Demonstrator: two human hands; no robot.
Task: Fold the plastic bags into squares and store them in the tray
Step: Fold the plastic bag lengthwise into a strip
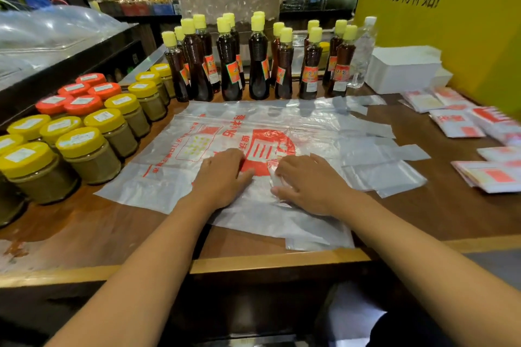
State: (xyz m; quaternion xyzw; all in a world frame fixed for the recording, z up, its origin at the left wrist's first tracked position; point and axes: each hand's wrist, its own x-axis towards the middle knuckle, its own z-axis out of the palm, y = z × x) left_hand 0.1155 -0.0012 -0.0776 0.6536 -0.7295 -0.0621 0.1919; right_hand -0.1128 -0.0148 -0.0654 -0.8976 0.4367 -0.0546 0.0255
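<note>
A clear plastic bag (220, 132) with red print lies spread flat on the wooden counter, its handles (375, 149) pointing right. My left hand (222, 175) rests flat on the bag's middle, fingers straight. Right beside it, my right hand (307, 180) pinches a small raised wrinkle of the bag between thumb and fingers. Folded bag squares (456, 124) lie scattered at the right, with a stack of folded bags (490, 175) near the right edge. A white tray (406, 70) stands at the back right.
Several yellow-lidded jars (84, 149) and orange-lidded jars (81, 104) crowd the left side. A row of dark sauce bottles (256, 65) with yellow caps lines the back. A clear water bottle (363, 53) stands by the tray. The counter's front edge (282, 262) runs below my arms.
</note>
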